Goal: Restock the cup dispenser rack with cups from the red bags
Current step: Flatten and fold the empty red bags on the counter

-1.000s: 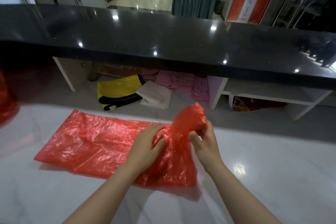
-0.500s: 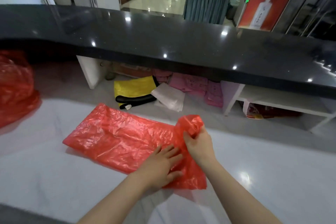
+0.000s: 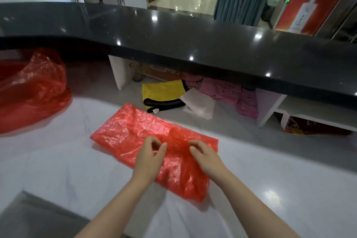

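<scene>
A white marbled surface (image 3: 58, 160) runs below a raised black glossy counter (image 3: 193, 44), and past the counter lies a hall with draped tables and a red poster (image 3: 318, 0). On the white surface, in the middle, a flattened red bag (image 3: 135, 131) of thin crinkled plastic lies spread out; it looks empty, with nothing bulging inside. Its near right part is folded over on itself into a doubled flap. The left hand (image 3: 149, 160) rests on the near edge of this bag with its fingers curled, thumb and forefinger close together as if pinching the film, though whether plastic is caught between them is hard to make out. The right hand (image 3: 205, 157) lies on the bag just beside it, fingers bent and pressing at a raised crease; a grip cannot be told for certain. At the far left a second red bag (image 3: 34, 92) stands puffed and rumpled, cut off by the frame edge, its contents not visible through the film. Under the counter sit a yellow cloth with black trim (image 3: 162, 92), white folded paper (image 3: 199, 103) and pink packets (image 3: 231, 92), partly shadowed.
</scene>
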`<state>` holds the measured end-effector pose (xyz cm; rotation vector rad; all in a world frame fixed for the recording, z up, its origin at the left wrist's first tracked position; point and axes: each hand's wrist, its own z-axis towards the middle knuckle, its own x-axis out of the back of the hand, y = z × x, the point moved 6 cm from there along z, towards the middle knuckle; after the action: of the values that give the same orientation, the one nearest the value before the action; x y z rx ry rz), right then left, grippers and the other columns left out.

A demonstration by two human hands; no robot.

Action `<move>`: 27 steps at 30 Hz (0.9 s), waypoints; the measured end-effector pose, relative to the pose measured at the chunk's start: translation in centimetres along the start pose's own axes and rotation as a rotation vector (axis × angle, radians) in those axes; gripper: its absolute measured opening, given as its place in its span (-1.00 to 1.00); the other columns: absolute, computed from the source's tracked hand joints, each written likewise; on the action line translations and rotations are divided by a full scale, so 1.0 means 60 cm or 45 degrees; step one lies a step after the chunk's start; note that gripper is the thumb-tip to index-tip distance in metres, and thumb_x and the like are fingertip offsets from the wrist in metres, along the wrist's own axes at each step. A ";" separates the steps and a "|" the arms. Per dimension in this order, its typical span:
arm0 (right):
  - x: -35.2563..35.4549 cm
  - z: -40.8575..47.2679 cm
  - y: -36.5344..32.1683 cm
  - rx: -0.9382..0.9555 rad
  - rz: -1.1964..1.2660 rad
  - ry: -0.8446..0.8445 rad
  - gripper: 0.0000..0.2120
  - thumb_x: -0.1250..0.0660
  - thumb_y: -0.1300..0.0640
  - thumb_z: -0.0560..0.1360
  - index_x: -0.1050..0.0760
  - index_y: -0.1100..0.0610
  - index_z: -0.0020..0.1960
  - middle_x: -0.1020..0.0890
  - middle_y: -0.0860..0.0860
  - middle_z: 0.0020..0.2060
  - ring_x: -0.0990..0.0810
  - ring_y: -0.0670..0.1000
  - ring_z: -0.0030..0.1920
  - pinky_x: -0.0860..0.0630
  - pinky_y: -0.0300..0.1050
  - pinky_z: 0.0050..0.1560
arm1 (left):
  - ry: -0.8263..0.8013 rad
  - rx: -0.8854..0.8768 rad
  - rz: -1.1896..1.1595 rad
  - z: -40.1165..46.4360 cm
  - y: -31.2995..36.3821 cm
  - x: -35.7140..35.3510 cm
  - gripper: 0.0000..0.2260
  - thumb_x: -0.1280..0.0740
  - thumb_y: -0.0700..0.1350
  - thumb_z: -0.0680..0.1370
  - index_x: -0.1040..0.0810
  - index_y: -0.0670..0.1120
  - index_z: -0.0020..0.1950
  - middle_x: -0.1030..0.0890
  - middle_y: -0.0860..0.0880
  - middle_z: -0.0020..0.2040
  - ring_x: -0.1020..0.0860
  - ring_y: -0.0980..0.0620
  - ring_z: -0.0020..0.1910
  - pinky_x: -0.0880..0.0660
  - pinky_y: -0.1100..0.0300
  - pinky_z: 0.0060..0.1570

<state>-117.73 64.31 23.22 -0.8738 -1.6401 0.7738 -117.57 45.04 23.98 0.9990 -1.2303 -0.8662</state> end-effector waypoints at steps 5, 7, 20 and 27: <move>-0.016 -0.012 -0.010 0.047 0.047 -0.131 -0.65 -0.21 0.20 0.60 -0.43 0.09 0.38 -0.47 -0.06 0.32 -0.40 -0.13 0.32 -0.23 -0.26 0.37 | -0.353 -0.072 0.284 0.012 0.000 -0.043 -0.70 -0.29 -0.06 0.58 -0.48 0.12 0.32 -0.38 -0.04 0.41 -0.32 0.02 0.41 -0.24 0.08 0.40; -0.012 -0.017 -0.011 0.061 0.165 -0.124 -0.65 -0.18 0.31 0.58 -0.51 0.07 0.29 -0.54 -0.04 0.27 -0.47 -0.12 0.27 -0.32 -0.13 0.38 | -0.491 -0.088 0.495 0.015 -0.007 -0.060 -0.62 -0.21 0.00 0.62 -0.34 0.14 0.45 -0.15 -0.01 0.55 -0.14 0.03 0.51 -0.13 0.11 0.41; 0.057 -0.002 0.052 0.499 -0.986 -0.135 -0.40 -0.25 0.20 0.47 -0.29 -0.21 0.44 -0.35 -0.05 0.42 -0.29 0.03 0.39 -0.23 -0.09 0.38 | -0.584 -0.272 0.911 0.048 -0.036 -0.061 -0.58 -0.16 -0.16 0.62 -0.31 0.08 0.48 -0.20 0.02 0.53 -0.19 -0.02 0.47 -0.10 0.11 0.45; 0.041 -0.018 0.043 0.524 -0.945 -0.064 -0.54 -0.22 0.09 0.46 -0.44 -0.20 0.33 -0.46 -0.06 0.08 -0.40 0.01 0.12 -0.32 -0.13 0.20 | -0.315 -0.321 0.555 0.001 -0.021 0.026 -0.49 -0.22 -0.44 0.47 -0.56 0.04 0.27 -0.31 -0.01 0.37 -0.46 0.04 0.18 -0.34 0.27 0.20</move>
<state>-116.66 67.83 22.49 0.0638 -1.6001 0.5649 -117.41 43.13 23.33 0.4050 -1.4363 -0.7868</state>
